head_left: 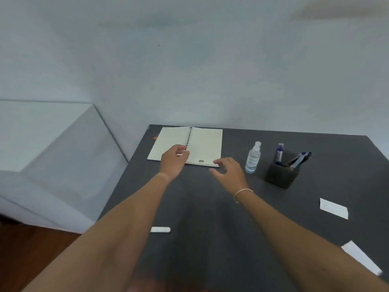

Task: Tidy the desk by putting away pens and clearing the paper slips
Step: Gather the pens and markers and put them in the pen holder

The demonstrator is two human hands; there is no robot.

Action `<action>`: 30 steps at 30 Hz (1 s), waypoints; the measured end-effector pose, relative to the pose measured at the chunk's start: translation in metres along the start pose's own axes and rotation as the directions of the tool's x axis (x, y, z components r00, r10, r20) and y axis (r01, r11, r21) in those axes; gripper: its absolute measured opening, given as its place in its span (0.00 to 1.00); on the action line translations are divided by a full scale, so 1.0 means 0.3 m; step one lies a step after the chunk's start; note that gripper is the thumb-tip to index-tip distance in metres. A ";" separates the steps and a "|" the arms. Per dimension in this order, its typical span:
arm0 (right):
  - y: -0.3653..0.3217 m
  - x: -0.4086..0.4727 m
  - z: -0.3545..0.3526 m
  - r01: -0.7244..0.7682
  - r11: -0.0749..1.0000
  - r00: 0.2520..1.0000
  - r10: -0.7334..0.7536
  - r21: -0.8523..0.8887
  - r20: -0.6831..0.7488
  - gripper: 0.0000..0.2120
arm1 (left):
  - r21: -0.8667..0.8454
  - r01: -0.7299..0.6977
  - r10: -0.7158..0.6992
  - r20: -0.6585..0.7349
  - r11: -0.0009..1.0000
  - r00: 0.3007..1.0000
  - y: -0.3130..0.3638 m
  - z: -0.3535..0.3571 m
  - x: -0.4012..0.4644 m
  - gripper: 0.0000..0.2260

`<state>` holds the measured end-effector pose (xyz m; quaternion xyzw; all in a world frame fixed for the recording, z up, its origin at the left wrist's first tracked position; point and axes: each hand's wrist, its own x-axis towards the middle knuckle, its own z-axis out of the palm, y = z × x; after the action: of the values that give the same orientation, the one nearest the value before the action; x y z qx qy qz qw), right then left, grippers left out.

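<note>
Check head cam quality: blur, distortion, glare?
Head view: soft overall, forearms smeared near the bottom edge; wide-angle bends the desk edges; lighting flat and dim, no glare; notebook label unreadable; the slip at the right edge blurs.

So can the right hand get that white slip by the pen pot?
Probably yes. The right hand is empty, and only bare desk lies between it and the slip.

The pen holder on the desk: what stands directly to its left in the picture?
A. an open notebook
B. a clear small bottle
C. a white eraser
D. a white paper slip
B: the clear bottle stands upright just left of the dark pen holder, between it and the open notebook.
</note>
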<state>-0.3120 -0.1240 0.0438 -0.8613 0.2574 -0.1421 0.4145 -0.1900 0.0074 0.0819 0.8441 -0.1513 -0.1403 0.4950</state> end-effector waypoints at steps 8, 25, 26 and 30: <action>-0.118 -0.164 0.372 0.036 0.988 0.911 0.030 -0.150 0.412 0.17 | 0.051 0.104 -0.102 -0.050 0.993 0.994 -0.274 -0.294 -0.033 0.11; -0.123 -0.288 0.477 -0.049 0.955 0.929 0.151 -0.292 0.337 0.03 | 0.187 0.048 -0.078 0.159 0.981 0.984 -0.517 -0.376 -0.046 0.11; -0.119 -0.285 0.450 -0.109 0.964 0.939 0.180 -0.244 0.293 0.02 | 0.195 0.028 -0.064 0.178 0.980 0.982 -0.510 -0.361 -0.039 0.11; -0.090 -0.268 0.315 -0.323 0.946 0.943 0.323 -0.015 0.082 0.04 | 0.233 -0.053 -0.009 0.256 0.971 0.967 -0.467 -0.280 -0.026 0.11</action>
<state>-0.3264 -0.0041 0.0042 -0.8129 0.3779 -0.0360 0.4417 -0.1483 0.1422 -0.0008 0.8703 -0.2390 -0.2231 0.3683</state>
